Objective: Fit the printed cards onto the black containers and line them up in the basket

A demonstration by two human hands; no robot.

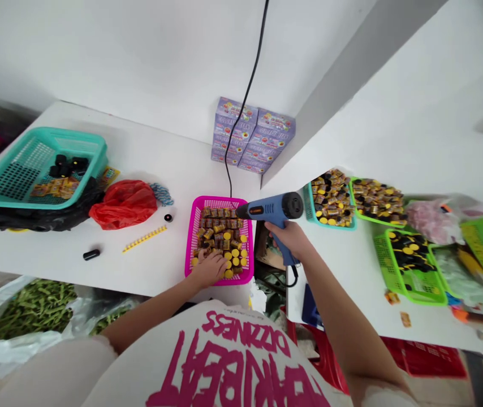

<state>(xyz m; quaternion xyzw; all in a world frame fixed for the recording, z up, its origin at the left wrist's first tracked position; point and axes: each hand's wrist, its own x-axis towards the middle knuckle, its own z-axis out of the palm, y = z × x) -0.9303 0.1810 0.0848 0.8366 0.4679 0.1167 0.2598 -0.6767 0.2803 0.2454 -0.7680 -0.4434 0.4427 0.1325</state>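
Note:
My right hand [289,237] grips the handle of a blue and black heat gun [269,208]. Its nozzle points left, over the right side of a pink plastic basket [189,249]. Rows of small jars [218,222] with brown printed wrap fill the basket; some lie on their sides, others stand with yellow lids up. My left hand [211,268] rests on the jars near the basket's front edge, its fingers lying across them. What is under the fingers is hidden.
Left on the white table are a teal basket [40,195], a red plastic bag [125,204], a yellow striped stick [145,239] and a black cap [91,254]. Purple boxes [252,135] stand behind. A black cord [248,90] hangs down. Green baskets [426,295] of jars stand right.

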